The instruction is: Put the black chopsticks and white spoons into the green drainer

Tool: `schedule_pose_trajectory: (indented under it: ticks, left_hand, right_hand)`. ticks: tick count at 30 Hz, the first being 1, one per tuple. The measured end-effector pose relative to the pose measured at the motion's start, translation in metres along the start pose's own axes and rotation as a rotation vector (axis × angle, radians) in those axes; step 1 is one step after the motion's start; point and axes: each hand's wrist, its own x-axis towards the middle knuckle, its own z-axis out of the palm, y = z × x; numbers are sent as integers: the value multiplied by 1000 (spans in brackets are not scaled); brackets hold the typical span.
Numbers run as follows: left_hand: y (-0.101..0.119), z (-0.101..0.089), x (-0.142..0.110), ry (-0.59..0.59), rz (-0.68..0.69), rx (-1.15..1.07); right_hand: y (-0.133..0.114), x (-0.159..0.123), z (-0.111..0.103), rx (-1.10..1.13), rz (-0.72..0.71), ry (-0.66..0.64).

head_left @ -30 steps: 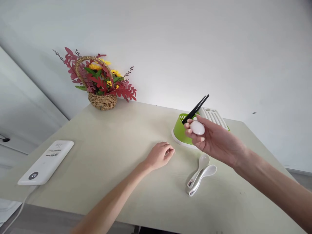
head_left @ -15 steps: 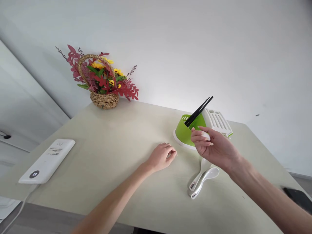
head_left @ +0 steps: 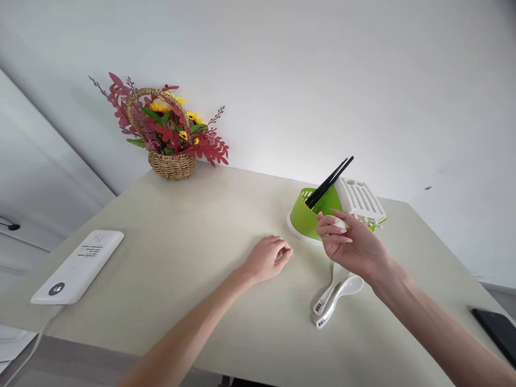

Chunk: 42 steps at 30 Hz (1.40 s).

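My right hand (head_left: 355,244) hovers above the table with its fingers curled round a white spoon (head_left: 339,224), of which only a sliver shows. Just behind it stands a green and white cutlery holder (head_left: 310,217) with black chopsticks (head_left: 330,181) leaning out of it. Two white spoons (head_left: 334,294) lie side by side on the table (head_left: 181,269) below my right wrist. My left hand (head_left: 266,259) rests on the table to the left, fingers loosely curled, holding nothing that I can see.
A wicker basket of red and yellow artificial flowers (head_left: 169,134) stands at the back left by the wall. A white power bank (head_left: 78,266) with a cable lies near the left edge. A black phone (head_left: 497,328) lies at the right edge.
My right hand has lowered and turned over, so the white spoon it held up in plain sight is now mostly hidden under the fingers. The left hand has stayed put.
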Motion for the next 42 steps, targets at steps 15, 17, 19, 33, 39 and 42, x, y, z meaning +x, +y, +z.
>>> schedule_pose_trajectory:
  ticks: [15, 17, 19, 33, 39, 42]
  left_hand:
    - [0, -2, 1, -17, -7, 0]
    - [0, -2, 2, -15, -3, 6]
    - [1, -2, 2, -11, 4, 6]
    - [1, -3, 0, -11, -3, 2]
    - [2, -3, 1, -12, 0, 1]
    - [2, -4, 1, -17, 5, 10]
  right_hand:
    - [4, -3, 4, -40, -19, 20]
    - [6, -3, 6, -26, -21, 14]
    - [7, -2, 8, -17, -22, 15]
    - [0, 8, 7, -112, 29, -38]
    - [8, -6, 15, -118, 35, 43]
    - [13, -23, 15, -294, 21, 47]
